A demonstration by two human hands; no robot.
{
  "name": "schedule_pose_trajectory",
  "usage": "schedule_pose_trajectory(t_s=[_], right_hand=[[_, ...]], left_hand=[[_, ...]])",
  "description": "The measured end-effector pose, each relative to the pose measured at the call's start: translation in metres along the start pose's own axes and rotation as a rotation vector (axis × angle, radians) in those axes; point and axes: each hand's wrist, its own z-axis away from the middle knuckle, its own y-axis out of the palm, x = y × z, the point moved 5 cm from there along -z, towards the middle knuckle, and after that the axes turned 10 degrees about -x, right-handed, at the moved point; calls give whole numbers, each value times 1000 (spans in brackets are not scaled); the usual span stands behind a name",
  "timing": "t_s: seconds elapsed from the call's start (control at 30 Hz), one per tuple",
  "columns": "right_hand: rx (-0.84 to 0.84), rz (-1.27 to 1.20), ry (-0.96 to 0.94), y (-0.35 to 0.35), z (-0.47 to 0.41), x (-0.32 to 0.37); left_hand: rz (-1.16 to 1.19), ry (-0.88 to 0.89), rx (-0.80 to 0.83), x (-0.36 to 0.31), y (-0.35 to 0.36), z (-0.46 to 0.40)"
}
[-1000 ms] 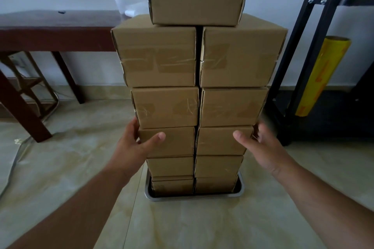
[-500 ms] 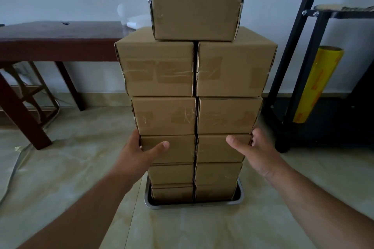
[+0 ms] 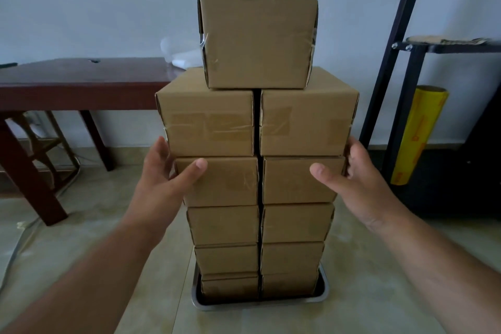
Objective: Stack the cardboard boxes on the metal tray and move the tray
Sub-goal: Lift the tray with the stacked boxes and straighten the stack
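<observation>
Stacking looks basically done: cardboard boxes (image 3: 257, 171) stand two columns wide on the metal tray (image 3: 324, 294) on the floor, one box (image 3: 257, 40) on top. Left hand (image 3: 162, 182) and right hand (image 3: 355, 187) press its sides, fingers spread. Moving's left.

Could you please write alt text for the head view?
Both hands, left hand and right hand, press the sides of a tall double stack of cardboard boxes standing in a metal tray on the floor. A single box tops it.
</observation>
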Motion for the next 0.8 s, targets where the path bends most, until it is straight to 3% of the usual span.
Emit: schedule_pose_trajectory(t_s=[0.8], right_hand=[[15,8,15,-11,-25,25]], left_hand=[[-34,18,24,-29,12,-13]])
